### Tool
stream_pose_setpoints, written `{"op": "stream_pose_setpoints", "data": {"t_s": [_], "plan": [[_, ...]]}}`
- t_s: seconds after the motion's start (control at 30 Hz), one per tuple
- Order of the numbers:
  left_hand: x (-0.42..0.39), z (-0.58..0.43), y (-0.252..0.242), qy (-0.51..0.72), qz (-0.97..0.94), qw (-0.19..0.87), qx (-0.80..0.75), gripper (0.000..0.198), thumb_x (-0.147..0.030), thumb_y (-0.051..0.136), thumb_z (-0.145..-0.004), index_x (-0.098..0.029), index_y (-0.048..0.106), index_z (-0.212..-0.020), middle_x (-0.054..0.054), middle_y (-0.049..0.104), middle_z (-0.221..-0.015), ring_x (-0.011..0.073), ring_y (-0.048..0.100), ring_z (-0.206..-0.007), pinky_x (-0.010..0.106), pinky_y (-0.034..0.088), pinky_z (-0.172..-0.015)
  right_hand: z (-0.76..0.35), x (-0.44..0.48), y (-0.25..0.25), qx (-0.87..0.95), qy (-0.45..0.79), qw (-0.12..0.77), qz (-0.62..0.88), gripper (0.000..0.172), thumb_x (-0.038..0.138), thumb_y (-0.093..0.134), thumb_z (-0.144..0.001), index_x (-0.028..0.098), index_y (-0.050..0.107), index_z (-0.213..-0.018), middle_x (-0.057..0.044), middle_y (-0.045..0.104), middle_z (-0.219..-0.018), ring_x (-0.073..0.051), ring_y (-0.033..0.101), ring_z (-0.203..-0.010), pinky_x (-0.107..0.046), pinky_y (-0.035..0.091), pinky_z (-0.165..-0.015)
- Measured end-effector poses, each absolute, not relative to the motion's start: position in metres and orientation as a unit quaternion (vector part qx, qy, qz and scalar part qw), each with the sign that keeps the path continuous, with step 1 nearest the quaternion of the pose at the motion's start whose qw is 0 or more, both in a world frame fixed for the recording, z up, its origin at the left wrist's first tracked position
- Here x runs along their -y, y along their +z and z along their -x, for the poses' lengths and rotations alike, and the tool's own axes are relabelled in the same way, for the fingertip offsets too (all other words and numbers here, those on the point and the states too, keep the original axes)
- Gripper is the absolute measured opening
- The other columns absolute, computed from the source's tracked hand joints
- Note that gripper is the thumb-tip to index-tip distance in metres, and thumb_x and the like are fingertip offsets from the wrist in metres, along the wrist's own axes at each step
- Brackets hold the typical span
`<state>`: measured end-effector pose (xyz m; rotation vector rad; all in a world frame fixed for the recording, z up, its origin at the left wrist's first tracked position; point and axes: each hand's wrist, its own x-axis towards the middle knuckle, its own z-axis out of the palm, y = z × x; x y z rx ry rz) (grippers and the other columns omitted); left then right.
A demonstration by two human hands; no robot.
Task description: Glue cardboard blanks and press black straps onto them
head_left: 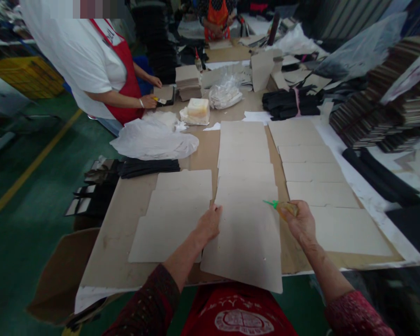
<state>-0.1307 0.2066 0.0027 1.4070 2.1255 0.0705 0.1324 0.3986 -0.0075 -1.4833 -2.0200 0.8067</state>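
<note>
Grey cardboard sheets lie overlapped in three columns on the table. My right hand [303,221] is wrapped round a small glue bottle [287,209] with a green nozzle, which points left over the middle column [245,219]. Closed at the left edge of that column, my left hand [210,221] has its fingertips pressed together by the sheets; whether they pinch an edge is hidden. The left column [171,219] lies beside that hand. Beyond my right hand spreads the right column [346,228].
A co-worker in a red apron [128,79] stands at the far left, working on a dark piece. Further back are a white block [198,110], a plastic bag [154,140], black strips [149,168] and board stacks [189,81]. Dark bundles [381,102] pile up at the right.
</note>
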Motion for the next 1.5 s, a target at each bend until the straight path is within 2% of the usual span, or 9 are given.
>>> {"op": "stream_pose_setpoints", "data": {"t_s": [0.3,0.57,0.8,1.0,1.13,1.23,1.33,1.43,1.5], "plan": [[-0.207,0.13,0.002,0.023,-0.522,0.301,-0.798,0.065,0.0,0.067,-0.07,-0.02,0.041,-0.126,0.014,0.044,-0.136,0.0251,0.057,-0.118,0.033,0.05,-0.098,-0.121,-0.413,0.009,0.862,0.162,0.149,0.457,0.032,0.052,0.051,-0.09,0.024,0.058,-0.102,-0.005,0.057,-0.106,-0.019,0.057,-0.081,-0.03,0.039,-0.059],[-0.21,0.128,0.006,0.015,-0.513,0.309,-0.801,0.067,0.0,0.065,-0.069,-0.021,0.04,-0.127,0.013,0.043,-0.138,0.0241,0.056,-0.12,0.033,0.049,-0.101,-0.125,-0.431,0.029,0.88,0.149,0.064,0.446,0.026,0.048,0.052,-0.093,0.025,0.057,-0.103,-0.004,0.058,-0.107,-0.017,0.057,-0.075,-0.03,0.035,-0.056],[-0.21,0.126,0.004,0.011,-0.499,0.311,-0.809,0.072,0.0,0.063,-0.069,-0.023,0.037,-0.132,0.011,0.041,-0.14,0.0237,0.055,-0.121,0.034,0.049,-0.102,-0.13,-0.435,0.021,0.861,0.258,0.094,0.429,0.03,0.053,0.055,-0.089,0.025,0.059,-0.1,-0.004,0.059,-0.104,-0.018,0.058,-0.079,-0.031,0.041,-0.061],[-0.212,0.122,0.006,0.007,-0.49,0.304,-0.817,0.074,0.0,0.061,-0.069,-0.023,0.036,-0.135,0.01,0.041,-0.141,0.0217,0.053,-0.123,0.031,0.047,-0.104,-0.126,-0.435,0.016,0.853,0.28,0.139,0.419,0.034,0.053,0.052,-0.091,0.023,0.061,-0.102,-0.008,0.06,-0.104,-0.021,0.059,-0.082,-0.035,0.043,-0.064],[-0.213,0.12,0.009,-0.007,-0.491,0.297,-0.819,0.074,-0.001,0.059,-0.071,-0.024,0.035,-0.137,0.008,0.043,-0.141,0.019,0.053,-0.123,0.028,0.046,-0.106,-0.125,-0.44,0.006,0.783,0.363,0.229,0.45,0.04,0.057,0.06,-0.082,0.022,0.061,-0.1,-0.008,0.062,-0.099,-0.025,0.06,-0.086,-0.041,0.048,-0.073],[-0.214,0.121,0.012,-0.029,-0.502,0.292,-0.814,0.074,-0.005,0.062,-0.071,-0.022,0.036,-0.138,0.009,0.044,-0.139,0.0192,0.055,-0.12,0.027,0.048,-0.102,-0.117,-0.439,0.001,0.721,0.445,0.242,0.474,0.043,0.057,0.066,-0.075,0.022,0.061,-0.1,-0.007,0.064,-0.093,-0.026,0.061,-0.083,-0.044,0.049,-0.074],[-0.219,0.125,0.016,-0.054,-0.524,0.278,-0.803,0.059,-0.012,0.065,-0.075,-0.02,0.046,-0.13,0.009,0.049,-0.132,0.0193,0.058,-0.113,0.028,0.051,-0.098,-0.102,-0.432,-0.001,0.707,0.489,0.222,0.461,0.044,0.056,0.067,-0.073,0.021,0.062,-0.098,-0.006,0.065,-0.088,-0.025,0.06,-0.078,-0.042,0.049,-0.069],[-0.228,0.13,0.018,-0.077,-0.547,0.236,-0.799,0.027,-0.013,0.055,-0.086,-0.017,0.059,-0.112,0.011,0.054,-0.124,0.0223,0.055,-0.114,0.034,0.051,-0.098,-0.081,-0.418,-0.001,0.731,0.49,0.211,0.426,0.042,0.056,0.066,-0.075,0.021,0.062,-0.099,-0.005,0.064,-0.088,-0.023,0.06,-0.077,-0.038,0.048,-0.068],[-0.235,0.134,0.016,-0.089,-0.564,0.208,-0.794,0.021,-0.009,0.049,-0.088,-0.016,0.063,-0.101,0.012,0.054,-0.123,0.0256,0.052,-0.118,0.037,0.052,-0.097,-0.065,-0.409,-0.001,0.746,0.482,0.204,0.412,0.041,0.057,0.065,-0.078,0.022,0.061,-0.101,-0.004,0.064,-0.091,-0.021,0.06,-0.078,-0.035,0.048,-0.068]]}}
